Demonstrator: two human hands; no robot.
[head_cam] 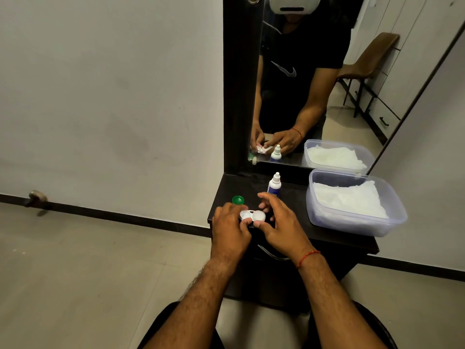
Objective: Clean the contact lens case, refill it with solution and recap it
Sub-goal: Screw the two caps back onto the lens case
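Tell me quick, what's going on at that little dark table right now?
Left hand and right hand both hold the white lens case. Green cap off, lying behind. Solution bottle standing, untouched. Nothing in the way.

case [252,216]: white plastic, smooth, slight sheen
cap [238,200]: green plastic, glossy
bottle [274,185]: white plastic, smooth, with a blue label
tub [352,226]: clear, faintly bluish plastic, smooth and frosted-looking
tissue [348,199]: white paper, soft and crinkled, matt
table [334,239]: dark wood-look top, smooth, low sheen
mirror [314,71]: glass, glossy, in a dark matt frame
wall [113,96]: painted, matt, faintly smudged
floor [88,273]: pale tile, smooth
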